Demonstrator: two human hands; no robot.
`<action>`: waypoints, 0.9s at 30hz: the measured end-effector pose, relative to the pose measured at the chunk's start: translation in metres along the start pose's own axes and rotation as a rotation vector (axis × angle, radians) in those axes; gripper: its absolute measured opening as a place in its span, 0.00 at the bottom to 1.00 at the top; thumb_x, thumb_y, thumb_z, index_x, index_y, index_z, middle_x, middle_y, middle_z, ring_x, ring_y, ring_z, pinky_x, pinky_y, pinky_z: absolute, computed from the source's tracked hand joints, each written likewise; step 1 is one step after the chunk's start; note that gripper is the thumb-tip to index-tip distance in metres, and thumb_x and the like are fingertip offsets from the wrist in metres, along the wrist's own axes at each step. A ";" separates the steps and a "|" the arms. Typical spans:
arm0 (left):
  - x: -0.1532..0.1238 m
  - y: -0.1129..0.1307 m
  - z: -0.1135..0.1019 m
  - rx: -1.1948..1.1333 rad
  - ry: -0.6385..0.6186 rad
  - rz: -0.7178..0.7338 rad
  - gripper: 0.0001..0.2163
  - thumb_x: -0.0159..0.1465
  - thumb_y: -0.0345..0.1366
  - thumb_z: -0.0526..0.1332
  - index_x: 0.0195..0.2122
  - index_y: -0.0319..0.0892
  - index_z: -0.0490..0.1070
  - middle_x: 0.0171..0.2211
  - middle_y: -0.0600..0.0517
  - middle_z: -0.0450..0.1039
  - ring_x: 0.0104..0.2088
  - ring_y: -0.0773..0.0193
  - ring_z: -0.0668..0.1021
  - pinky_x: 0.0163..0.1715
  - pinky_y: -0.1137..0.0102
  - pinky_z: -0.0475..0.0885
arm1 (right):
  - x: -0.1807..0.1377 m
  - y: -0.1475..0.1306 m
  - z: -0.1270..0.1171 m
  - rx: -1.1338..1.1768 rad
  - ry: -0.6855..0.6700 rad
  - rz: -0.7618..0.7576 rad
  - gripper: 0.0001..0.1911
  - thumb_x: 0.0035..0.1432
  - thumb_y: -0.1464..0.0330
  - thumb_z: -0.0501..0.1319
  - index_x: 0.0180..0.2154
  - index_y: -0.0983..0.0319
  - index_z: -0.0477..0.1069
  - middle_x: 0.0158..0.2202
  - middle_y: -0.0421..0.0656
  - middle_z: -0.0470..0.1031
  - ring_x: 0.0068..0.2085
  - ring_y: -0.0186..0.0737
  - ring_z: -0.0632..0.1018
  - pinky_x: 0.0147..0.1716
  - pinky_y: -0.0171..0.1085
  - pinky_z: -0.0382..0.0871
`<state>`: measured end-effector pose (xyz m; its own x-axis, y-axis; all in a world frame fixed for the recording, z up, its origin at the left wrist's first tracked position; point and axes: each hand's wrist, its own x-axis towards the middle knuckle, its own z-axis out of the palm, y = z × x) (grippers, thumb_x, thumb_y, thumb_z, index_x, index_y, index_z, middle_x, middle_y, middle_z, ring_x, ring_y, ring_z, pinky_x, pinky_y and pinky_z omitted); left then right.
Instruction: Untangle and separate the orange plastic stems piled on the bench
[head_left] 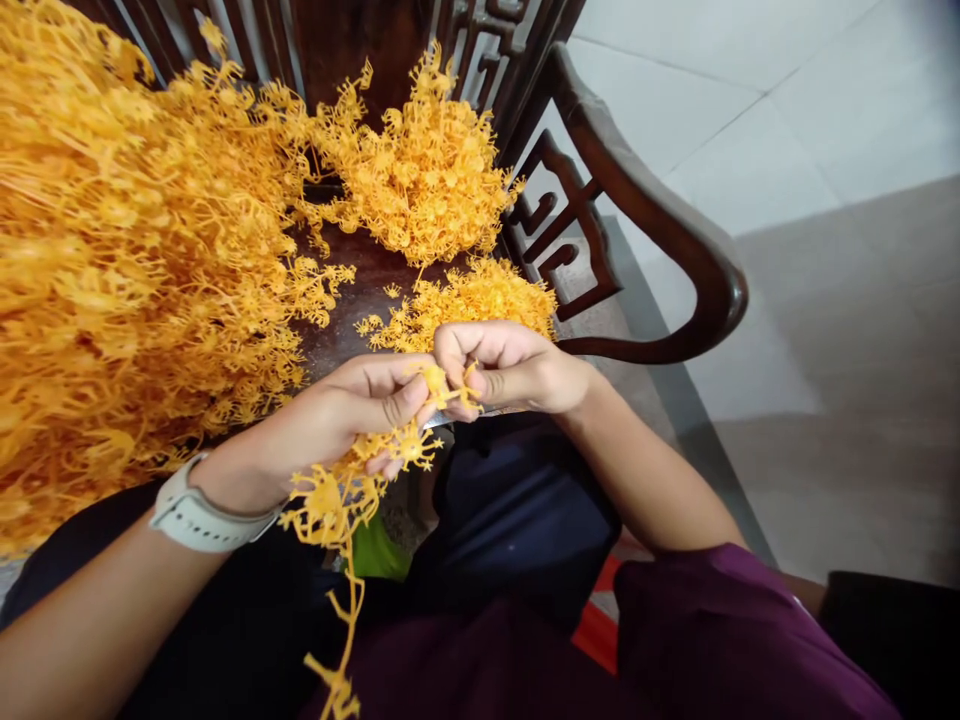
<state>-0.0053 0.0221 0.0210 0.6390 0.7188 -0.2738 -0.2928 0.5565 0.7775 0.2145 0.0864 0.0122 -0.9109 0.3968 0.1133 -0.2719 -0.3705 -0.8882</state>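
My left hand (352,410) is closed around an orange plastic branch (337,500) of small flower-like pieces; its stem hangs down over my lap. My right hand (510,365) is closed too, pinching one small orange piece (439,385) at the branch's upper end, right against my left thumb. Both hands meet just in front of a dark wooden chair seat (360,285). A white watch (195,515) sits on my left wrist.
A big heap of orange plastic branches (112,260) fills the left. A smaller clump (424,170) and a low pile of loose pieces (472,295) lie on the seat. The chair's curved armrest (660,230) stands to the right, with tiled floor (825,300) beyond.
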 end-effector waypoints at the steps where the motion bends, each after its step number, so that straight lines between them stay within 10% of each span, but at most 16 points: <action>1: 0.001 0.000 0.001 0.010 -0.016 0.014 0.17 0.66 0.49 0.75 0.34 0.40 0.76 0.23 0.57 0.67 0.19 0.73 0.66 0.18 0.77 0.64 | 0.000 -0.001 0.000 -0.010 0.000 0.002 0.10 0.74 0.68 0.66 0.40 0.65 0.68 0.29 0.37 0.73 0.29 0.27 0.71 0.30 0.29 0.63; 20: -0.012 -0.003 0.003 0.007 -0.023 0.074 0.13 0.71 0.41 0.66 0.31 0.45 0.67 0.19 0.57 0.64 0.20 0.67 0.67 0.27 0.65 0.66 | 0.004 0.010 0.018 0.024 0.024 -0.182 0.12 0.75 0.65 0.64 0.39 0.62 0.65 0.29 0.37 0.69 0.30 0.30 0.70 0.32 0.33 0.66; 27: -0.003 0.010 0.005 0.166 0.248 0.094 0.16 0.72 0.50 0.70 0.33 0.45 0.73 0.18 0.57 0.67 0.23 0.67 0.73 0.26 0.71 0.68 | -0.013 -0.019 -0.046 -0.687 0.543 -0.211 0.10 0.72 0.62 0.68 0.46 0.61 0.72 0.35 0.39 0.72 0.33 0.33 0.71 0.34 0.35 0.67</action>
<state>-0.0071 0.0235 0.0322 0.4156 0.8549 -0.3104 -0.2089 0.4218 0.8823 0.2457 0.1270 0.0067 -0.5432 0.8067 0.2328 -0.0128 0.2693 -0.9630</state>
